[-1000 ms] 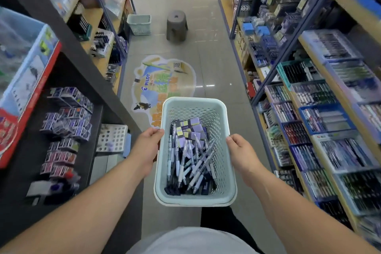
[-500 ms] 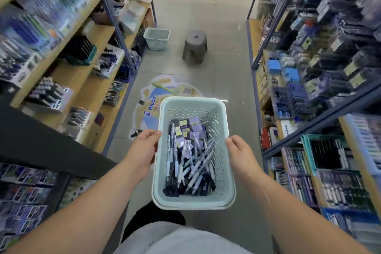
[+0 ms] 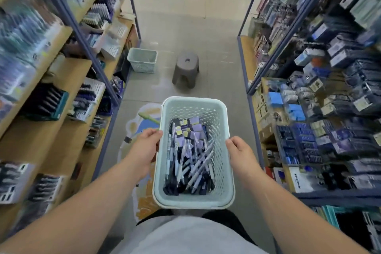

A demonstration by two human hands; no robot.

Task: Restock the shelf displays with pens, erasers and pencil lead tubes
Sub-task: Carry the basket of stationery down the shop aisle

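Pale perforated basket (image 3: 223, 130), white pens (image 3: 198, 165) heaped inside

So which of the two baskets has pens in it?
The basket held between the left hand and right hand. The other basket stands on the floor beside the grey stool.

Tiled aisle floor (image 3: 185, 27), grey stool (image 3: 186, 70), side shelving (image 3: 68, 18)
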